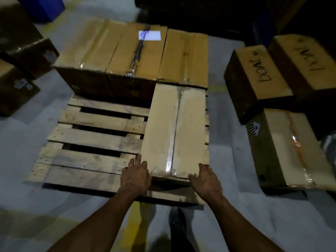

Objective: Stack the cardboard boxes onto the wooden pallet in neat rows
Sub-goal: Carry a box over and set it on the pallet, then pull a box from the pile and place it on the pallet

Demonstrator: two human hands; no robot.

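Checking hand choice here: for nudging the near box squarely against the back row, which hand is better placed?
Neither clearly; probably both. The left hand rests at the near-left corner of the near box and the right hand at its near-right corner, so an even two-handed push looks straightest along the pallet.

I see a grey floor (27,142), scuffed and patchy, filling most of my view. A worn yellow stripe (133,224) runs along it at the bottom centre, and just right of that stripe is a dark shoe (177,220), toe pointing up-frame. A blue bin (43,6) sits in the far left corner. The back (200,11) is too dark for me to make out.
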